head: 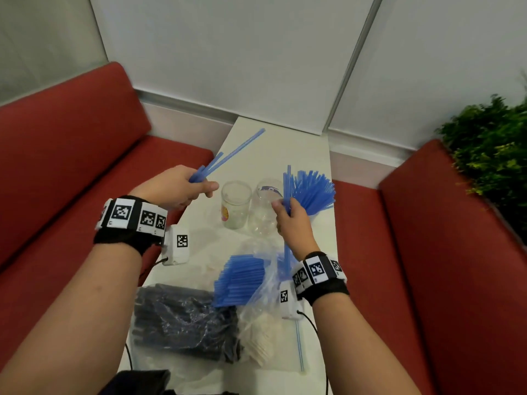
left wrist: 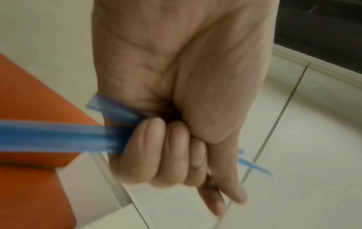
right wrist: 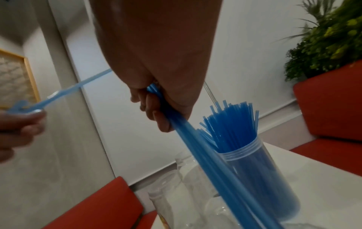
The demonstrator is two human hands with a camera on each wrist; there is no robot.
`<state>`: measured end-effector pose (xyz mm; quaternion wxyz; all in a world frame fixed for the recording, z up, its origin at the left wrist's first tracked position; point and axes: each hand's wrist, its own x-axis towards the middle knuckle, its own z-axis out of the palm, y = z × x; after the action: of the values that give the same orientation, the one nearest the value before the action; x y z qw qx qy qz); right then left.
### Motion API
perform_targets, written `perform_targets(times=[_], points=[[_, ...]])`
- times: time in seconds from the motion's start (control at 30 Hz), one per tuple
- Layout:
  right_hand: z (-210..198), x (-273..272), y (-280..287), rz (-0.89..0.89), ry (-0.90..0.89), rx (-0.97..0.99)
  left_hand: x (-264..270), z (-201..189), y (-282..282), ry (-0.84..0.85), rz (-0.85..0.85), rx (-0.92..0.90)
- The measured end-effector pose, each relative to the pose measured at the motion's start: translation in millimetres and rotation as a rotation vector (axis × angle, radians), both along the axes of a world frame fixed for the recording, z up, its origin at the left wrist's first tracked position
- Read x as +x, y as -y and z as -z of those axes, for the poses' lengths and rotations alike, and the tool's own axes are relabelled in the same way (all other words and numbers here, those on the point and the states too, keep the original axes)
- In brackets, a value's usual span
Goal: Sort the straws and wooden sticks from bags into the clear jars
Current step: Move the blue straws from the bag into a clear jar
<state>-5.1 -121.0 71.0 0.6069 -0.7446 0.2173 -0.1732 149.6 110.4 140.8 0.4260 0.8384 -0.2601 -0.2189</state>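
My left hand (head: 182, 186) (left wrist: 172, 139) grips a few blue straws (head: 233, 151) (left wrist: 58, 136) that point up and away to the right, above the table's left side. My right hand (head: 291, 218) (right wrist: 156, 99) grips a small upright bundle of blue straws (head: 287, 183) (right wrist: 205, 155) just left of a clear jar (head: 316, 212) (right wrist: 274, 178) packed with blue straws. Two more clear jars (head: 235, 206) (head: 263, 212) stand between my hands. A clear bag of blue straws (head: 242, 277), a bag of black straws (head: 179, 317) and a bag of pale sticks (head: 261, 337) lie nearer to me.
The narrow white table (head: 285, 143) runs between two red benches (head: 71, 166) (head: 427, 252). A green plant (head: 490, 143) stands at the far right. White wall panels close off the table's far end. Cables hang from both wrist cameras.
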Motion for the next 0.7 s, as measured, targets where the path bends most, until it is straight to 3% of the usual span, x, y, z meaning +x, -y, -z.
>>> perform_targets(times=[0.1, 0.2, 0.27, 0.33, 0.43, 0.6, 0.7], points=[[-15.1, 2.7, -8.5, -0.05, 0.121, 0.256, -20.0, 13.5, 34.9, 0.022, -0.066, -0.087], [-34.4, 10.8, -13.5, -0.061, 0.21, 0.39, -50.4, 26.5, 68.9, 0.034, 0.127, 0.002], [-42.8, 13.2, -9.7, -0.01, 0.233, 0.309, -64.5, 33.1, 82.3, -0.019, 0.203, -0.001], [-48.4, 12.0, -1.8, 0.088, 0.242, 0.234, -71.2, 37.8, 89.0, -0.212, 0.227, -0.139], [-55.6, 6.8, 14.0, 0.24, 0.286, 0.207, -70.1, 41.8, 91.1, -0.385, 0.145, -0.281], [-69.2, -3.7, 43.6, 0.392, 0.314, 0.187, -60.8, 60.2, 86.8, -0.294, -0.025, -0.272], [-67.1, -4.7, 38.8, 0.229, 0.159, 0.096, -60.3, 53.5, 93.8, -0.288, -0.113, -0.454]])
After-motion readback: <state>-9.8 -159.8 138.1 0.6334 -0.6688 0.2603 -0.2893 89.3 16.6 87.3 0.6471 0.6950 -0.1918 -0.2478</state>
